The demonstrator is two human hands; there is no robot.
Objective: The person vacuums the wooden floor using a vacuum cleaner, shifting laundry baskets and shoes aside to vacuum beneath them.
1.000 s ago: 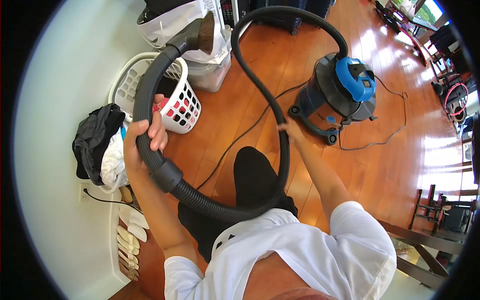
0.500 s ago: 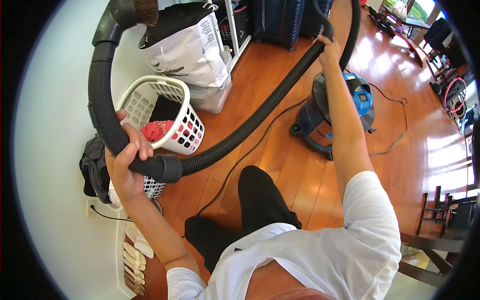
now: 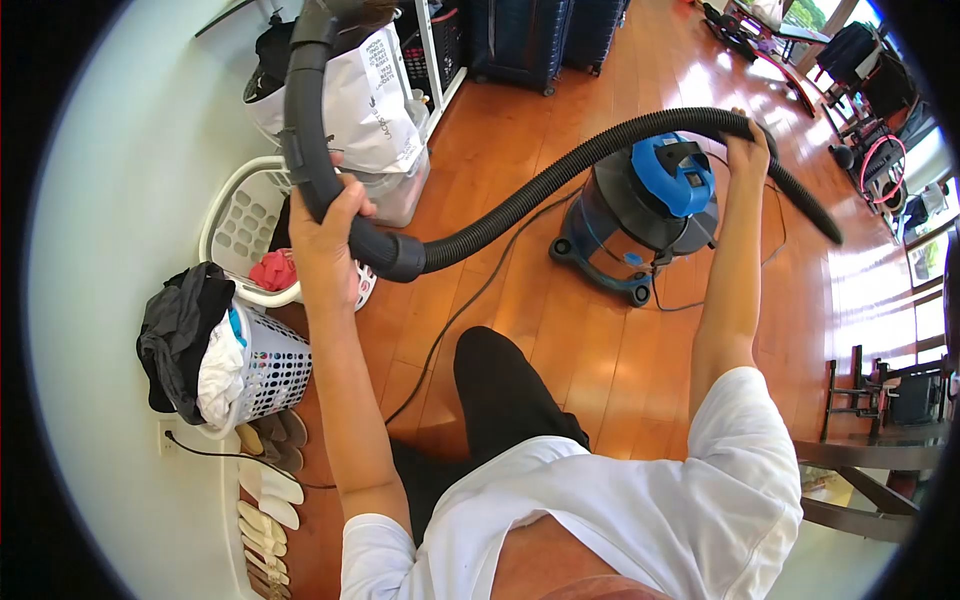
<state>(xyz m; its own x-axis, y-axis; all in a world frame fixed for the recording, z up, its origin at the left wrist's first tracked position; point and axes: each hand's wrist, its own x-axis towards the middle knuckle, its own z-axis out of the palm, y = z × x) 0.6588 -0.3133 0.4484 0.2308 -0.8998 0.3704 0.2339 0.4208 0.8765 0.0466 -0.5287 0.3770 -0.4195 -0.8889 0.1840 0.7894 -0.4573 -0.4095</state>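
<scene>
My left hand is wrapped around the curved black vacuum handle, which rises along the wall side. A dark brush head at its upper end is partly cut off by the top of the view. From the handle's collar the ribbed vacuum hose arches across to my right hand, whose fingers close around it. Past that hand the hose slopes down to the right. Below the arch, the blue and black canister vacuum stands on its wheeled base, away from both hands.
Two laundry baskets, one white with red cloth and one heaped with clothes, stand along the wall. A white bag rests on a clear bin. Dark suitcases stand behind. A cord crosses the wooden floor; slippers line the wall.
Both hands have shifted right with the hose, the right one also lower. The hose now bows upward, and its far part hangs down on the right instead of rising out of view.
</scene>
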